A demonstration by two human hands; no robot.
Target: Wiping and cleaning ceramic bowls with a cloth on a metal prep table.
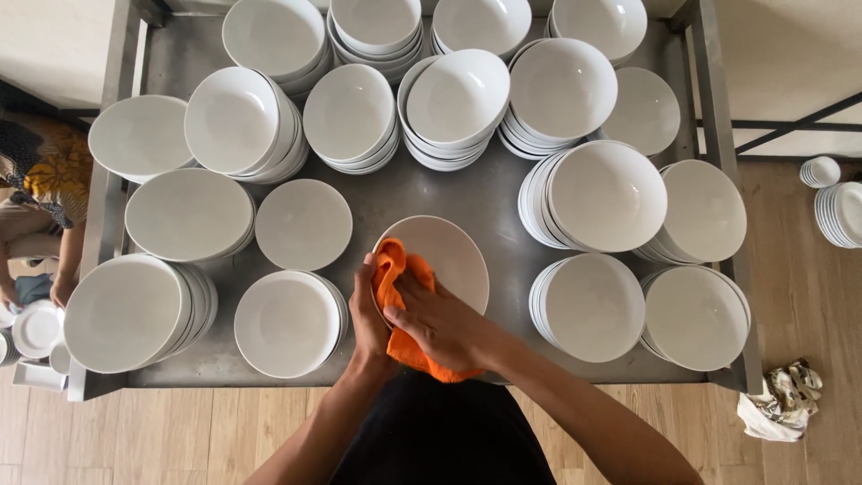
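A white bowl (453,251) tilts toward me over the near middle of the metal cart (422,193). My left hand (366,314) grips its left rim from below. An orange cloth (395,274) lies across the bowl's near edge and hangs down under my wrist. My right hand (440,323) presses flat on the cloth, fingers pointing up and left into the bowl.
Stacks of white bowls (458,99) and plates (189,214) cover the cart on all sides. Another person (40,193) sits at the left by small white dishes (36,328). More plates (840,214) stand at the right, and a crumpled cloth (783,401) lies on the wooden floor.
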